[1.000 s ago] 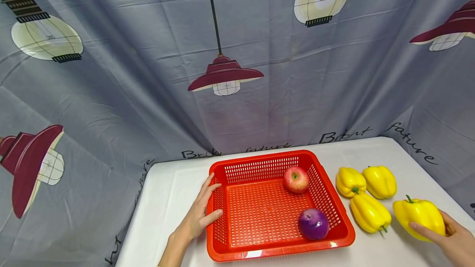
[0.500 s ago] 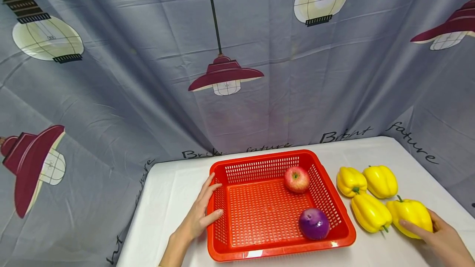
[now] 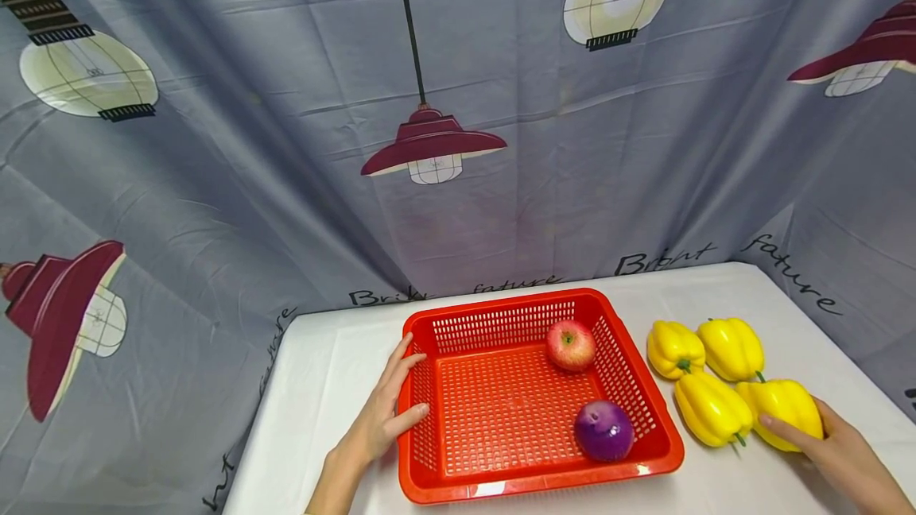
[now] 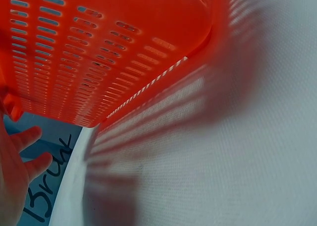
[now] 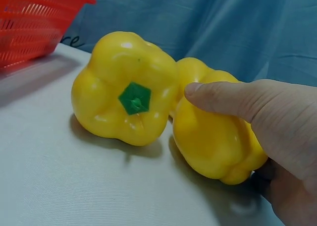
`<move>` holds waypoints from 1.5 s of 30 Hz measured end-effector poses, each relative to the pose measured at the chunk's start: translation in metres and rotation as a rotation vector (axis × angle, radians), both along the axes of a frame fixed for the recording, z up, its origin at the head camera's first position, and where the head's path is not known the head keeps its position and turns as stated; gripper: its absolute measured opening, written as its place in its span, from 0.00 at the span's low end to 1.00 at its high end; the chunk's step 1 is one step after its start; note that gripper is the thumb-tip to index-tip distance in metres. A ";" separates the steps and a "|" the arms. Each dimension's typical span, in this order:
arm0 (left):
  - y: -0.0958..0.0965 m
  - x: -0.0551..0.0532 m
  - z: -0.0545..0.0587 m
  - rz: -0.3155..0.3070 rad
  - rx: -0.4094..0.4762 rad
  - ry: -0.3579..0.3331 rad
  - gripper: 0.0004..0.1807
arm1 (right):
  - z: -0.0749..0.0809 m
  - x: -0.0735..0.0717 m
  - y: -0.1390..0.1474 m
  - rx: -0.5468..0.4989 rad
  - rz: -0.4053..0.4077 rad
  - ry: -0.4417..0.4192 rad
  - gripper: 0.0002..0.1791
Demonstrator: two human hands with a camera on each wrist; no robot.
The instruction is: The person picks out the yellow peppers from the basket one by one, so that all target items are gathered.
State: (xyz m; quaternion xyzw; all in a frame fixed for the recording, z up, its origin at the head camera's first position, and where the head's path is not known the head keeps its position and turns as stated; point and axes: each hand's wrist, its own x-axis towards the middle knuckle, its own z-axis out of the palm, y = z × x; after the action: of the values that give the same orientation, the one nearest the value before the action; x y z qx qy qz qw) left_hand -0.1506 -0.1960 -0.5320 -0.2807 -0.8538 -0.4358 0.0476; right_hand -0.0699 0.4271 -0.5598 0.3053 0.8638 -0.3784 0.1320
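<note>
A yellow bell pepper (image 3: pixel 782 412) with a green stem is in the grip of my right hand (image 3: pixel 830 443). In the right wrist view the thumb lies across this bell pepper (image 5: pixel 218 137), low over the table; the other fingers are mostly hidden. It sits right beside another yellow bell pepper (image 5: pixel 124 87), whose green stem faces the camera. My left hand (image 3: pixel 382 412) rests at the left rim of a red plastic basket (image 3: pixel 529 491), thumb reaching over the edge. The left wrist view shows fairly straight, spread fingers (image 4: pixel 37 166) beside the basket wall.
Inside the basket, a red apple (image 3: pixel 571 345) sits at the back right and a purple round fruit or vegetable (image 3: pixel 604 431) at the front right. Two more yellow bell peppers (image 3: pixel 675 350) stand behind, right of the basket. A grey curtain (image 3: pixel 286 181) borders the white table (image 3: pixel 336 372).
My right hand has brought the held bell pepper leftward, up beside the other yellow bell peppers. The left hand and the basket have stayed in place.
</note>
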 end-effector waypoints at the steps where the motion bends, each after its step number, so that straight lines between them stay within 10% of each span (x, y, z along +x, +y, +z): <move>1: 0.000 0.000 0.000 -0.001 0.001 -0.001 0.37 | 0.001 0.000 -0.001 0.000 0.002 0.002 0.65; 28: 0.005 -0.002 0.003 -0.011 -0.028 -0.010 0.37 | 0.015 0.004 0.008 0.016 0.171 0.036 0.63; 45: -0.005 0.001 0.015 0.022 -0.165 -0.021 0.38 | 0.053 0.000 -0.015 0.112 0.263 0.450 0.51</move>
State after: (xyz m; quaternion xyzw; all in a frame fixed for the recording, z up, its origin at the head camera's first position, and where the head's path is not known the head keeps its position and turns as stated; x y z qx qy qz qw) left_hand -0.1492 -0.2006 -0.5168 -0.2695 -0.8904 -0.3664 0.0200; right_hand -0.0703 0.4124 -0.5069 0.1054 0.9232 -0.3681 -0.0325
